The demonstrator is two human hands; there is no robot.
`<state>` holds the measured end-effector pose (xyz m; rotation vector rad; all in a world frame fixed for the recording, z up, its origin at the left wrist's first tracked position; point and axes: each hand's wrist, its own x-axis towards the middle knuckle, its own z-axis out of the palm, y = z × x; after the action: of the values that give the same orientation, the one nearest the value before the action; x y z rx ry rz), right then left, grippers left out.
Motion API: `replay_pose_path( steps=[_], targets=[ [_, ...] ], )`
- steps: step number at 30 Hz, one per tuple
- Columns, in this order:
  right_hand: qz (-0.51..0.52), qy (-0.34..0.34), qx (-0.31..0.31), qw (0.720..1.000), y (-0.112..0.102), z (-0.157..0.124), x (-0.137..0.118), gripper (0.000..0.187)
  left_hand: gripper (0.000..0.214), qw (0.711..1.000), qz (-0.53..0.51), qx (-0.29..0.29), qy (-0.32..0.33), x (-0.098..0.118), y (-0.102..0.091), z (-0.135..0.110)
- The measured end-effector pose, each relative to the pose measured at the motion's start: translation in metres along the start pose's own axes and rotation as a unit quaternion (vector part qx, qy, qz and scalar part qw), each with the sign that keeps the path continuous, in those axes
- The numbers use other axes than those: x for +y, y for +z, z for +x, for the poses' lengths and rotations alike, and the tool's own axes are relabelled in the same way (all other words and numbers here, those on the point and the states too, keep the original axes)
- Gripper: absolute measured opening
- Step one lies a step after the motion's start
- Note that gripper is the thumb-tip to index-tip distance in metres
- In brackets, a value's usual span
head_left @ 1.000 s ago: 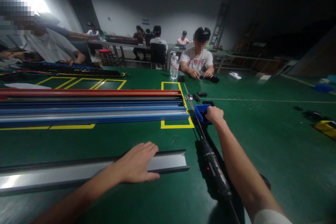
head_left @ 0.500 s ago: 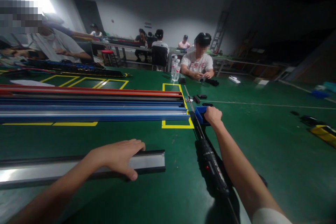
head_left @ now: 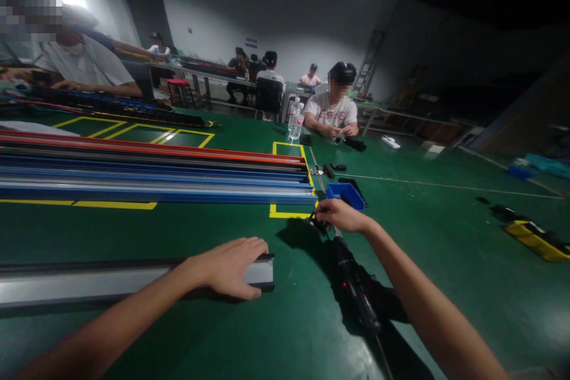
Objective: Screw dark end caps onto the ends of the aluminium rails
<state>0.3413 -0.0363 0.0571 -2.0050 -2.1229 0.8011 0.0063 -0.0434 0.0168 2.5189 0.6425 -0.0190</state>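
My left hand (head_left: 229,266) lies over the right end of a long grey metal channel (head_left: 89,285) on the green table, fingers curled over its far edge and thumb on the near side. My right hand (head_left: 341,215) hovers just in front of a small blue bin (head_left: 345,194), pinching a small dark part (head_left: 317,222) between its fingertips. A black power screwdriver (head_left: 351,288) lies on the table under my right forearm.
A stack of long red, blue and silver rails (head_left: 151,175) runs across the table beyond the channel, ending at a yellow-taped square (head_left: 289,181). Two water bottles (head_left: 294,119) stand farther back. A person (head_left: 333,110) sits opposite; another sits at far left. A yellow tray (head_left: 537,237) lies right.
My right hand has left the blue bin and come back toward me with a small dark part. My left hand has slid along the channel to its right end.
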Motion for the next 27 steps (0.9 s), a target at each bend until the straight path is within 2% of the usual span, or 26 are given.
replay_pose_path(
  steps=[3,7,9,12,16,20,24,27],
  targets=[
    [0.024,-0.063,-0.095,0.993,0.033,0.012,-0.015,0.004,0.055,1.0,0.003,0.004,0.001,0.001,0.001,0.0],
    [0.058,-0.104,-0.117,0.986,0.054,0.034,-0.017,0.005,0.055,1.0,0.024,0.009,-0.002,0.0,0.003,0.001],
    [0.087,-0.112,-0.111,0.984,0.057,0.041,-0.012,0.004,0.057,0.999,0.033,0.009,-0.003,0.0,0.004,0.001],
    [0.142,-0.104,-0.113,0.978,0.062,0.047,-0.003,0.012,0.059,0.999,0.037,0.002,-0.005,0.0,0.003,0.002],
    [0.221,-0.089,-0.125,0.963,0.07,0.046,0.002,0.028,0.059,0.999,0.032,-0.004,-0.009,0.001,0.001,0.002],
    [0.269,-0.095,-0.158,0.945,0.067,0.044,0.003,0.044,0.056,1.0,0.019,-0.006,-0.006,0.0,0.001,0.002],
    [0.281,-0.124,-0.202,0.93,0.062,0.04,0.001,0.043,0.058,1.0,0.016,-0.004,-0.001,-0.001,0.001,0.001],
    [0.278,-0.158,-0.198,0.927,0.059,0.037,0.0,0.044,0.06,1.0,0.015,-0.003,0.002,-0.001,0.001,0.0]
  ],
)
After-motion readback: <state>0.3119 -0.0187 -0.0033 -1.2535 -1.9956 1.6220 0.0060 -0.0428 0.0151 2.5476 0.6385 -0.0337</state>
